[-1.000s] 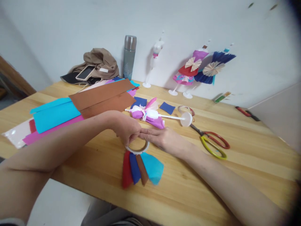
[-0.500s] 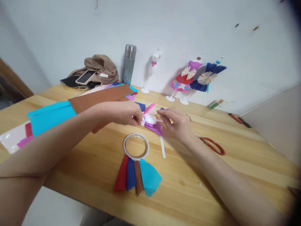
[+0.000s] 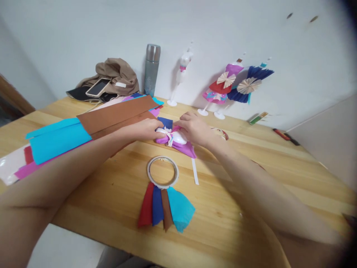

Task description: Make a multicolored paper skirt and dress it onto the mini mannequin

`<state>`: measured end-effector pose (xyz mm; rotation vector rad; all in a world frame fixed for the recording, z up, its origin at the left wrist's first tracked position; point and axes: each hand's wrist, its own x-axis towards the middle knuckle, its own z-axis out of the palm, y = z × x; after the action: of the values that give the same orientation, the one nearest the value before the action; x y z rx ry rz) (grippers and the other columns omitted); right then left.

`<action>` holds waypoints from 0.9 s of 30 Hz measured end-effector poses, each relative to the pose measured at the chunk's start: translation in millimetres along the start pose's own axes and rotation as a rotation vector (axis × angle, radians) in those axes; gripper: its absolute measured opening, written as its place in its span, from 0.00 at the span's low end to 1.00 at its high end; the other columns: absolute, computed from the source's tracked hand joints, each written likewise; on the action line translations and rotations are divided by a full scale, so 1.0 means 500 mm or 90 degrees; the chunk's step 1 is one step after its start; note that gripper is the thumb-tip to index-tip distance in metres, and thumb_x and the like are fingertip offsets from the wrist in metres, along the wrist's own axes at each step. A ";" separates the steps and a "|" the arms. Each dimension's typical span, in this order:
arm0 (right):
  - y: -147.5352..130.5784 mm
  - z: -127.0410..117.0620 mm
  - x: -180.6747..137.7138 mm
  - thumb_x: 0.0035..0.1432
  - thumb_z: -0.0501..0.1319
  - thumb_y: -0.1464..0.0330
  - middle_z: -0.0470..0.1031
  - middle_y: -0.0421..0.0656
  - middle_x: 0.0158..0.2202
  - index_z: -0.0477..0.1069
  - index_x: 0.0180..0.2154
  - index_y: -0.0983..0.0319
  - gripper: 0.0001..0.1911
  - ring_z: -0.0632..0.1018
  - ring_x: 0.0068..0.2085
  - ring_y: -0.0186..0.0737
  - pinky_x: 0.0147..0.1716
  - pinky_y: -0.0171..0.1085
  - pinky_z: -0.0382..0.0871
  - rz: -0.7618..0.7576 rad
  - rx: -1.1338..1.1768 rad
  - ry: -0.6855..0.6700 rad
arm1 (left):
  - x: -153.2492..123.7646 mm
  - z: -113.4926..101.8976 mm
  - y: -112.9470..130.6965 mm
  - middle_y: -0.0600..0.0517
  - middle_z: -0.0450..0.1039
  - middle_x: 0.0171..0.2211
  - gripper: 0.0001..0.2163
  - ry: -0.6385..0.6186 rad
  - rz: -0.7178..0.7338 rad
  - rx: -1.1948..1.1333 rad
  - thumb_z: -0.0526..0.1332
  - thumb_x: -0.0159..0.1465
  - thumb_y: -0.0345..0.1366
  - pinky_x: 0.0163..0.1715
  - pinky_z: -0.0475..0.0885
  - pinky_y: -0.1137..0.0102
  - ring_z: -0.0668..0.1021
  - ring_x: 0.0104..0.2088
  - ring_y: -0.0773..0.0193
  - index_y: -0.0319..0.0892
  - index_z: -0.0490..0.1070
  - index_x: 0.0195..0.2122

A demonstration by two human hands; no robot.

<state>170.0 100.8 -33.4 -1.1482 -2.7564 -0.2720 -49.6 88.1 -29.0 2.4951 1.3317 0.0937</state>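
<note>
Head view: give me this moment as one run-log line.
left hand: at dressed figure, left end | right hand: at its right part | figure: lying on table | tape roll: flat, colored strips beside it

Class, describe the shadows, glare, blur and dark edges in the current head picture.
In the head view, the right arm shades the table and the white mannequin shadows the wall; glints show on the plastic sleeve at far left; the picture's right edge falls into blurred black; fine detail on the purple-wrapped figure looks soft.
</note>
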 end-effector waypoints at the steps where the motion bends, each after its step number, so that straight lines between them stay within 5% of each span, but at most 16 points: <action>1: -0.002 -0.001 -0.003 0.65 0.55 0.71 0.77 0.54 0.36 0.80 0.46 0.67 0.16 0.73 0.44 0.53 0.46 0.47 0.66 -0.001 -0.014 0.005 | 0.002 0.003 -0.001 0.48 0.78 0.42 0.17 0.005 0.006 -0.013 0.55 0.62 0.45 0.37 0.66 0.70 0.77 0.41 0.58 0.41 0.75 0.45; 6: -0.007 0.002 -0.018 0.67 0.54 0.71 0.77 0.52 0.36 0.80 0.40 0.65 0.15 0.72 0.43 0.51 0.45 0.45 0.64 -0.029 -0.076 0.057 | 0.009 0.017 -0.004 0.49 0.77 0.34 0.16 0.026 0.000 -0.058 0.60 0.58 0.46 0.31 0.63 0.70 0.76 0.34 0.59 0.40 0.75 0.39; 15: -0.011 -0.005 -0.032 0.65 0.55 0.71 0.78 0.49 0.37 0.77 0.45 0.63 0.13 0.73 0.46 0.51 0.48 0.46 0.63 -0.073 -0.052 0.081 | 0.012 0.025 0.005 0.47 0.75 0.45 0.21 0.069 0.019 -0.005 0.67 0.52 0.44 0.40 0.66 0.69 0.75 0.44 0.55 0.40 0.72 0.45; 23: -0.009 -0.026 -0.026 0.62 0.55 0.73 0.78 0.47 0.35 0.77 0.37 0.60 0.11 0.74 0.41 0.47 0.46 0.45 0.64 -0.092 0.010 0.029 | -0.009 0.017 0.030 0.42 0.72 0.49 0.25 0.090 0.051 0.041 0.69 0.54 0.47 0.46 0.68 0.64 0.73 0.51 0.49 0.39 0.69 0.49; 27: -0.006 -0.022 -0.023 0.61 0.55 0.74 0.80 0.45 0.34 0.77 0.38 0.57 0.13 0.77 0.39 0.47 0.47 0.45 0.66 -0.072 0.026 0.002 | -0.010 0.019 0.036 0.44 0.72 0.51 0.18 0.125 0.109 0.069 0.66 0.58 0.42 0.51 0.67 0.64 0.72 0.53 0.50 0.40 0.70 0.47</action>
<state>176.4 88.2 -25.2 -0.9839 -2.8144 -0.2298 -36.1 72.6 -32.3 2.7490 1.2205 0.3204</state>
